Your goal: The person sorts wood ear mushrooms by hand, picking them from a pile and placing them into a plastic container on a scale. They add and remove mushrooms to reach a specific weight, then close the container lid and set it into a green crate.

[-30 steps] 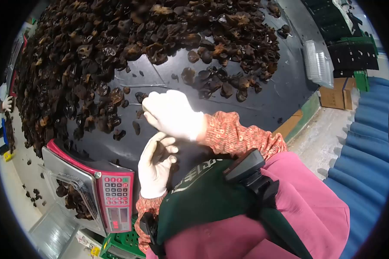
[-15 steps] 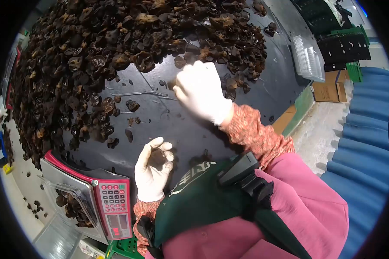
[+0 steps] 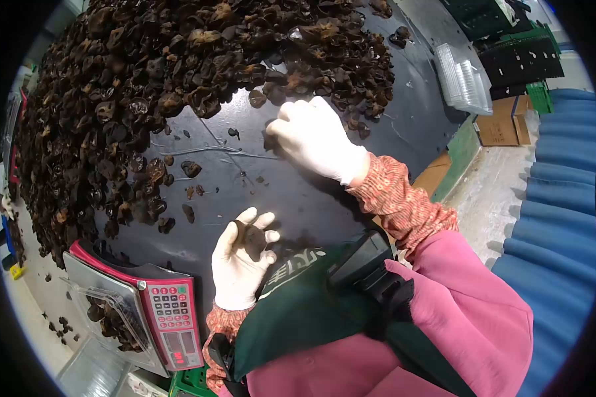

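Brown-black wood ear mushrooms lie heaped over the far and left parts of a dark tabletop. My left hand, in a white glove, curls around a wood ear piece in its palm near the front edge. Farther out, the white-gloved right hand is closed just above the table, its fingertips pressed together beside the near edge of the heap. A dark bit shows by those fingertips, but what they pinch is mostly hidden. Loose wood ear pieces are scattered between the heap and my hands.
A red digital scale at front left carries a clear plastic box of wood ears. Stacked clear trays stand at the right edge, near a cardboard box and green crates. Blue corrugated sheeting lies farther right.
The left-hand fingers have loosened and spread somewhat, showing more of the wood ear piece. My right hand stays closed and has shifted slightly nearer relative to the heap. The view has moved a little.
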Motion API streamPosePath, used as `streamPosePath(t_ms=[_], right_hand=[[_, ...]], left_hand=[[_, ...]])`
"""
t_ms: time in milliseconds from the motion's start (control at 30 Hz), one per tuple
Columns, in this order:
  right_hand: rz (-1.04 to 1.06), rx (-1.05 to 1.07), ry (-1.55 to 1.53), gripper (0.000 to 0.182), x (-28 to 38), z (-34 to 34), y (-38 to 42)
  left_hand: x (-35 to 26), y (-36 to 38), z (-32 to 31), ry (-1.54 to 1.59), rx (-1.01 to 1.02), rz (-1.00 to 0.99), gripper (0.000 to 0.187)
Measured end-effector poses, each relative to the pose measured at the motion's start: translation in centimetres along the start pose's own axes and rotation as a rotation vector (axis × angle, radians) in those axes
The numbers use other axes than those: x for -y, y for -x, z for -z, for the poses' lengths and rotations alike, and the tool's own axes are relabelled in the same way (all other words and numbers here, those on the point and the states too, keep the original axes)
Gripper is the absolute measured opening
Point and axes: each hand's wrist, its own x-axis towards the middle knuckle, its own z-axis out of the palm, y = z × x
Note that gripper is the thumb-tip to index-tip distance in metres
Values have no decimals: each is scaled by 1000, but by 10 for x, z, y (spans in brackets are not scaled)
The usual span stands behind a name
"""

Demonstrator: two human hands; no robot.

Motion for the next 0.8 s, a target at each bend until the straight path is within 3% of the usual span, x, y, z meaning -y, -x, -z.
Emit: streamPosePath(t_ms=[67,167,267,367,433,500,600,700,800], right_hand=[[-21,-41,25,21,-3,-4,0],[-85,-134,-198,17,20,13,11],[-65,-4,-448,19,60,36,28],[20,88,-499,19,85,47,38],[-38,204,-680,17,63,61,31],[-143,-89,-464,15,37,61,34],[-185,-65,-187,20,7,39,36],[-250,119,52,21,17,15,35],[-250,52,27,22,16,0,37]], left_hand=[[2,1,-4,-23,13,-20,43],[3,2,-19,-2,-70,-21,45],[10,-5,-31,35,-130,-49,45],[13,-9,-18,227,-13,-8,44],[15,-8,-18,88,-84,-13,41],[13,-5,-9,75,13,36,39],[16,-5,1,27,71,29,36],[19,-1,-4,-15,17,9,42],[18,3,-9,-138,-78,-17,56]])
